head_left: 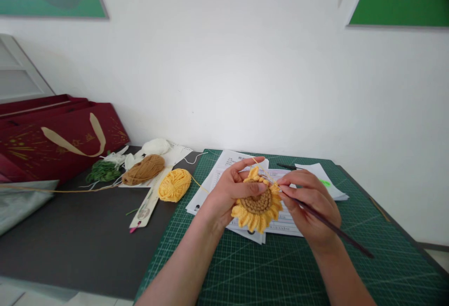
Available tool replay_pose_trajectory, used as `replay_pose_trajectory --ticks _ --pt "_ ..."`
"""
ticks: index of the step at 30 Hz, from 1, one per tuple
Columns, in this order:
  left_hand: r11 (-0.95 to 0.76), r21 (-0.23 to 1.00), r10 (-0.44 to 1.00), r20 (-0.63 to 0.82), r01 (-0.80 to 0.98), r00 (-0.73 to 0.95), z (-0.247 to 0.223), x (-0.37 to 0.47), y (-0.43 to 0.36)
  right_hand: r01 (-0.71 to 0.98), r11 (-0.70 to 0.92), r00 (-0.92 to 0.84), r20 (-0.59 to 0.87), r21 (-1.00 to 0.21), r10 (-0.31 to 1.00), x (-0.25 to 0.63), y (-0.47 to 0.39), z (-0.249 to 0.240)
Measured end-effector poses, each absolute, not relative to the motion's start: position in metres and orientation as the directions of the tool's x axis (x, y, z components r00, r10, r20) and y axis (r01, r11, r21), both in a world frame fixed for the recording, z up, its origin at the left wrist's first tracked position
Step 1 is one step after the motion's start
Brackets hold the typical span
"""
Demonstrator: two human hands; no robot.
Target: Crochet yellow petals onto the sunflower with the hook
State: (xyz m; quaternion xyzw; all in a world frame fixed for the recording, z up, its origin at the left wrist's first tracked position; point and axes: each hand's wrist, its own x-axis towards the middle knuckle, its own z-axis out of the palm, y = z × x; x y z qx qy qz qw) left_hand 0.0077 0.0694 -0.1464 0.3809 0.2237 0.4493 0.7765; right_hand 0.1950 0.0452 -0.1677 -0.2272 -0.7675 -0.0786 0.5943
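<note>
A crocheted sunflower (257,203) with yellow petals and a brown centre is held up over the printed sheets. My left hand (231,189) grips it from the left, the thumb lying across its front. Strung over a raised left finger, yellow yarn runs to the flower's upper edge. My right hand (312,203) pinches a crochet hook with a dark handle (333,227), its tip at the upper right petals. The tip itself is too small to make out. A yellow yarn ball (174,185) lies to the left, a strand leading from it toward my left hand.
Printed sheets (210,179) lie on the green cutting mat (273,268). Left of them are a brown skein (144,169), green yarn (103,171), white yarn (156,146) and a bookmark-like tag (145,212). A dark red gift bag (59,137) stands far left; a dark pen (286,166) lies behind my right hand.
</note>
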Motion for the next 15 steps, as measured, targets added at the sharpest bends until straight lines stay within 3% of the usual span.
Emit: replay_pose_trajectory --ticks 3,7,11,15 --pt "0.324 0.766 0.87 -0.011 -0.556 0.492 -0.148 0.011 0.07 0.499 0.866 -0.203 0.965 -0.043 0.164 0.189 0.048 -0.174" --pt "0.255 0.778 0.91 0.009 -0.575 0.415 -0.149 0.015 0.068 0.699 0.711 -0.203 0.974 0.072 0.101 0.177 0.048 -0.179" --pt "0.002 0.878 0.955 0.14 -0.478 0.262 -0.149 0.014 0.067 0.765 0.644 -0.139 0.972 -0.015 0.188 0.172 0.045 -0.177" --pt "-0.06 0.922 0.948 0.173 -0.383 0.267 -0.15 0.009 0.068 0.703 0.685 -0.026 0.956 -0.189 0.291 0.179 0.042 -0.176"
